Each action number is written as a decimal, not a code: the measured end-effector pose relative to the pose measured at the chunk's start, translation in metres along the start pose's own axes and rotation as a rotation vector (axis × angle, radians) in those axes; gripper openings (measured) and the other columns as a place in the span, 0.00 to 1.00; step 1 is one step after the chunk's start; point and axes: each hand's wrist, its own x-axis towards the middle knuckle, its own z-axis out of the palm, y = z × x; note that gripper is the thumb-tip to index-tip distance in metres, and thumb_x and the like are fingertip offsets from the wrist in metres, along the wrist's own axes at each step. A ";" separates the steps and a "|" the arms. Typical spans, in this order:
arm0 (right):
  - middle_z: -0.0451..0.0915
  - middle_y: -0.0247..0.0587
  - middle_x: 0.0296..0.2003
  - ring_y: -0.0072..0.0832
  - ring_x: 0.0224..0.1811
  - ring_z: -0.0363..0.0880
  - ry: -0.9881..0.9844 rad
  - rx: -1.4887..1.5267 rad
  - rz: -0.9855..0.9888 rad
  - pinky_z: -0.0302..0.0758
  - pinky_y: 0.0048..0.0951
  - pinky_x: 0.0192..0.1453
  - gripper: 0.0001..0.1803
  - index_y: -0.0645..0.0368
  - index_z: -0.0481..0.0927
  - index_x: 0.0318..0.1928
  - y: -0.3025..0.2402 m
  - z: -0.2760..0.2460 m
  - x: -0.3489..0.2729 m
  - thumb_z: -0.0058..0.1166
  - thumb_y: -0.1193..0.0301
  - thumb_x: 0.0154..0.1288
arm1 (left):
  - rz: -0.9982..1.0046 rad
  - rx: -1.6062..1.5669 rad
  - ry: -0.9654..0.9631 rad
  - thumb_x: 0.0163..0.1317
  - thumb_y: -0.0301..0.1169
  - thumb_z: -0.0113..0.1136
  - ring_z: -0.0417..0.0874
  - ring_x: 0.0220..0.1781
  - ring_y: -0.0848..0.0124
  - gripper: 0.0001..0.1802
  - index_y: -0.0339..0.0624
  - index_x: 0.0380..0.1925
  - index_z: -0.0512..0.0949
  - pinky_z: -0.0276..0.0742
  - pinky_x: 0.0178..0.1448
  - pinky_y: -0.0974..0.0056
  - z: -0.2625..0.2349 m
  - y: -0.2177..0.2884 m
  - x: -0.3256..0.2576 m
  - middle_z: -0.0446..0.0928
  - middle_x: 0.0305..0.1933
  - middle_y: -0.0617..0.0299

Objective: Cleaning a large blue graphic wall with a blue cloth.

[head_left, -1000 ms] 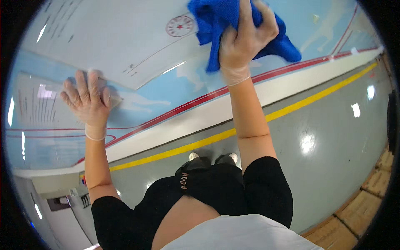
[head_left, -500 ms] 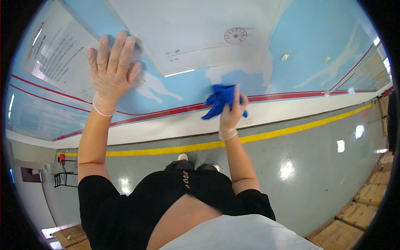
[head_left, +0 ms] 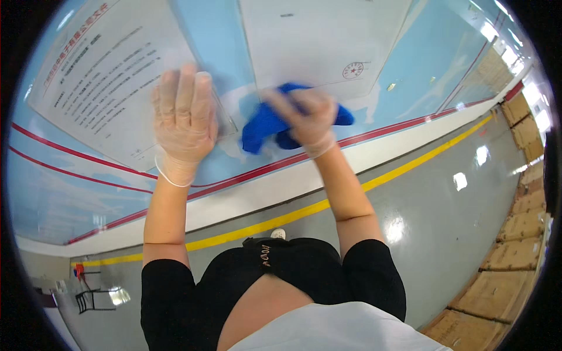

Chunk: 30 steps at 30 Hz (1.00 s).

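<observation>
**Blue cloth pressed to a glossy notice board**

While the left hand [head_left: 182, 126] lies flat and open on the board, fingers spread and holding nothing, it rests over the lower right corner of a large white printed sheet [head_left: 111, 88] and braces the body against the wall. Both hands wear thin clear gloves. Further left, two red stripes [head_left: 58, 158] run across the pale blue board [head_left: 228, 64].

Moving right, the blue cloth [head_left: 266, 126] sits against the board just below a second white sheet [head_left: 322, 41] that carries a round red stamp [head_left: 353, 70]. The right hand [head_left: 304, 120] is closed over the cloth's upper right part, bunching it; the hand is blurred, so exactly how the fingers wrap it is hard to tell.

By its look, the cloth is soft, light and limp, likely a microfibre rag. It should fold and crumple freely, so a full-palm hold over a gathered wad looks steadier than a pinch at one corner, which would let the rest hang loose. The board looks slick and glossy, so the cloth should glide easily.

For room, the blue surface runs open to the right of the cloth and above it between the sheets. Below, a red line and a white band [head_left: 275, 187] edge the board, then a yellow floor line [head_left: 328, 205]. Far right, stacked cardboard boxes [head_left: 521, 257] stand well apart from the arms.
</observation>
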 end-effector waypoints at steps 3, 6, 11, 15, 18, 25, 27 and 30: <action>0.71 0.39 0.42 0.35 0.46 0.72 0.255 -0.220 0.337 0.71 0.32 0.51 0.35 0.43 0.81 0.60 0.052 -0.007 -0.024 0.57 0.79 0.45 | -0.034 -0.006 -0.072 0.61 0.27 0.54 0.60 0.75 0.49 0.34 0.41 0.70 0.61 0.55 0.76 0.48 -0.001 0.004 -0.001 0.63 0.73 0.53; 0.69 0.47 0.45 0.43 0.53 0.68 0.363 -0.216 0.470 0.67 0.35 0.60 0.35 0.48 0.79 0.61 0.098 -0.011 -0.020 0.53 0.82 0.48 | -0.073 -0.038 -0.014 0.64 0.29 0.52 0.58 0.78 0.58 0.30 0.50 0.68 0.66 0.46 0.79 0.54 0.002 0.006 -0.001 0.64 0.74 0.64; 0.70 0.45 0.50 0.44 0.53 0.70 0.785 0.528 0.618 0.67 0.39 0.60 0.32 0.52 0.77 0.62 0.056 -0.022 0.046 0.52 0.79 0.52 | -0.097 -0.079 0.015 0.64 0.30 0.53 0.62 0.75 0.56 0.27 0.50 0.65 0.70 0.52 0.77 0.52 0.006 0.009 0.003 0.67 0.71 0.62; 0.75 0.31 0.47 0.33 0.49 0.72 0.121 -0.113 0.064 0.67 0.39 0.53 0.29 0.46 0.81 0.57 -0.055 -0.005 0.086 0.55 0.73 0.50 | -0.124 -0.274 -0.145 0.62 0.34 0.57 0.69 0.67 0.44 0.31 0.37 0.65 0.67 0.65 0.69 0.44 0.004 0.007 0.000 0.67 0.68 0.46; 0.76 0.29 0.42 0.31 0.40 0.74 0.152 -0.044 0.087 0.70 0.36 0.44 0.28 0.44 0.82 0.56 -0.064 0.006 0.097 0.56 0.71 0.50 | -0.067 -0.207 -0.004 0.60 0.34 0.59 0.70 0.66 0.44 0.32 0.36 0.65 0.66 0.66 0.68 0.44 0.004 0.005 -0.003 0.67 0.67 0.45; 0.75 0.41 0.42 0.39 0.46 0.74 0.465 -0.297 0.161 0.72 0.36 0.52 0.35 0.45 0.81 0.59 0.035 -0.018 0.088 0.52 0.81 0.47 | -0.057 -0.156 0.005 0.62 0.31 0.56 0.64 0.73 0.47 0.32 0.40 0.67 0.65 0.63 0.70 0.45 -0.001 0.007 0.002 0.67 0.70 0.51; 0.74 0.46 0.42 0.42 0.48 0.73 0.589 -0.234 0.253 0.71 0.35 0.56 0.38 0.47 0.79 0.61 0.070 -0.027 0.079 0.49 0.84 0.46 | -0.098 -0.029 -0.120 0.64 0.35 0.56 0.60 0.76 0.50 0.32 0.43 0.69 0.65 0.58 0.73 0.48 -0.004 0.010 0.004 0.64 0.73 0.56; 0.73 0.45 0.49 0.41 0.53 0.72 0.537 -0.190 0.387 0.68 0.36 0.61 0.20 0.60 0.82 0.51 0.121 -0.033 0.045 0.49 0.82 0.58 | -0.168 -0.065 -0.127 0.66 0.43 0.54 0.58 0.77 0.55 0.32 0.55 0.70 0.65 0.50 0.77 0.52 -0.005 0.017 0.008 0.62 0.75 0.61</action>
